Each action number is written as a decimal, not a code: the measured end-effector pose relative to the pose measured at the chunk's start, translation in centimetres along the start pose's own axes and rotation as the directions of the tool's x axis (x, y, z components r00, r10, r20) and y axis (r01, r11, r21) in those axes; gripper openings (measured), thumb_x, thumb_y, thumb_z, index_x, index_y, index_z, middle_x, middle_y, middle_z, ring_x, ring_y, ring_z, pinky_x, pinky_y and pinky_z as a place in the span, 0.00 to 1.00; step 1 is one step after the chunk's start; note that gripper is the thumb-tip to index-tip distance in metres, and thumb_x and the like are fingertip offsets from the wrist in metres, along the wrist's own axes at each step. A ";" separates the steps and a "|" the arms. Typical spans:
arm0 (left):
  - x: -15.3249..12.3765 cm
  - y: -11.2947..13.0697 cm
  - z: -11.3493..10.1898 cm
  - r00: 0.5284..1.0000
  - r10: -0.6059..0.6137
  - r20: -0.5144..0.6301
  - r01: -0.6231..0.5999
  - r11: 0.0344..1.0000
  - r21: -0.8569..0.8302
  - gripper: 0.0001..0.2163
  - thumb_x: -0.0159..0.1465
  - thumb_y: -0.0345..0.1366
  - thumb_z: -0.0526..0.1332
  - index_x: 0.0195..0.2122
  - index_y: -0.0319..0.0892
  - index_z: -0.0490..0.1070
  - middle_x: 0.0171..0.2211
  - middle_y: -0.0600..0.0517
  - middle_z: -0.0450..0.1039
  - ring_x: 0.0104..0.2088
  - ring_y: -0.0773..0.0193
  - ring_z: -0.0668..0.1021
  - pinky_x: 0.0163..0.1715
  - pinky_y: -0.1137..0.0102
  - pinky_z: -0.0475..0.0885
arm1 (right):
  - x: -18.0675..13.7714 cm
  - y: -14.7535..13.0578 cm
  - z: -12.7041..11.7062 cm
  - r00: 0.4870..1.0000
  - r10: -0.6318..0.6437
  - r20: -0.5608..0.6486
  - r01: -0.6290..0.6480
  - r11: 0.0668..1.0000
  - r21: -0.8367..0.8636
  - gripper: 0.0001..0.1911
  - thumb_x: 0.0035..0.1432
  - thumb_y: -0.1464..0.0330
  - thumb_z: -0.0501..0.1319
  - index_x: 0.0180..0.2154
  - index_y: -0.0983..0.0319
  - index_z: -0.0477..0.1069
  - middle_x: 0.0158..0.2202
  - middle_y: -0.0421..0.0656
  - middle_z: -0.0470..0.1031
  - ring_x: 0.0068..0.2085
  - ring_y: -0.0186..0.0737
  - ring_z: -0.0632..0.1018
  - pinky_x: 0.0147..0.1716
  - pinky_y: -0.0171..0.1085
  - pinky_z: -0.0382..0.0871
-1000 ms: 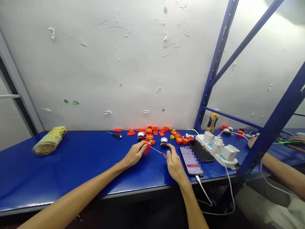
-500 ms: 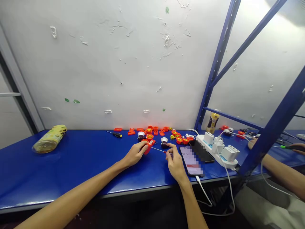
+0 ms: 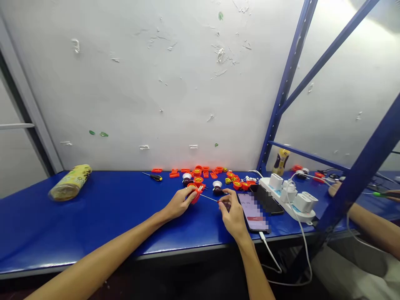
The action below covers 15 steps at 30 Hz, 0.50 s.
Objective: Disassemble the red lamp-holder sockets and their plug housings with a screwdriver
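My left hand (image 3: 180, 203) is closed on a small orange plastic part (image 3: 197, 193), held just above the blue table (image 3: 103, 208). In my right hand (image 3: 233, 212) is a thin screwdriver with a red handle (image 3: 215, 200); its fingers are curled round the handle and the metal tip points left to the orange part. A pile of orange plastic parts (image 3: 215, 175) and two small dark caps with white tops (image 3: 216, 186) lie just behind both hands.
A phone (image 3: 253, 211) on a white cable lies right of my right hand, then a white power strip (image 3: 289, 196) with plugs. A yellow-handled screwdriver (image 3: 153, 177), a yellow packet (image 3: 70, 183) at far left, a yellow bottle (image 3: 280, 161), a blue rack post (image 3: 353, 183). Another person's arm (image 3: 371, 227) reaches in at right.
My right hand has picked up the red-handled screwdriver from the table and closed round it, and its tip now points at the orange part. My left hand has stayed on that part.
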State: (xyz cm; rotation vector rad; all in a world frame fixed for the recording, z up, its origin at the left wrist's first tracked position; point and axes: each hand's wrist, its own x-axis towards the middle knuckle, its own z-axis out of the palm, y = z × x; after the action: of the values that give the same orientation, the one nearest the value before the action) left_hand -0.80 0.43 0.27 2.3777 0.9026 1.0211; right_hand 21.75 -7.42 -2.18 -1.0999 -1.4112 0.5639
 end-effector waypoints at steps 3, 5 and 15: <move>-0.1 0.2 0.0 1.000 -0.007 0.006 0.007 1.000 0.015 0.13 0.71 0.41 0.61 0.52 0.39 0.72 0.49 0.47 0.74 0.46 0.56 0.79 0.46 0.57 0.78 | 0.2 0.4 0.2 0.999 0.012 -0.034 -0.010 0.998 0.060 0.19 0.68 0.59 0.61 0.55 0.62 0.68 0.47 0.45 0.74 0.41 0.39 0.79 0.40 0.43 0.77; -0.1 0.3 -0.1 1.000 -0.010 0.013 0.010 1.000 0.025 0.13 0.71 0.41 0.61 0.51 0.39 0.72 0.49 0.47 0.74 0.45 0.57 0.79 0.46 0.58 0.78 | 0.3 0.8 0.3 0.998 0.023 -0.059 -0.017 0.995 0.093 0.20 0.69 0.58 0.60 0.56 0.62 0.67 0.48 0.45 0.74 0.41 0.39 0.78 0.39 0.43 0.77; -0.1 0.4 0.0 0.999 -0.036 0.030 0.035 0.999 0.023 0.13 0.71 0.41 0.61 0.52 0.39 0.72 0.49 0.47 0.74 0.46 0.56 0.79 0.46 0.58 0.78 | 0.0 3.6 -0.1 0.997 0.038 0.064 -0.043 0.996 0.077 0.18 0.67 0.60 0.62 0.54 0.61 0.70 0.55 0.48 0.72 0.49 0.44 0.78 0.46 0.48 0.77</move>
State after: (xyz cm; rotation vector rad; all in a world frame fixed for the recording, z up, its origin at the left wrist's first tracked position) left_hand -0.65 0.07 0.49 2.3801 0.9461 0.9637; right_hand 22.88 -5.86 -5.18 -1.0580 -1.4115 0.6823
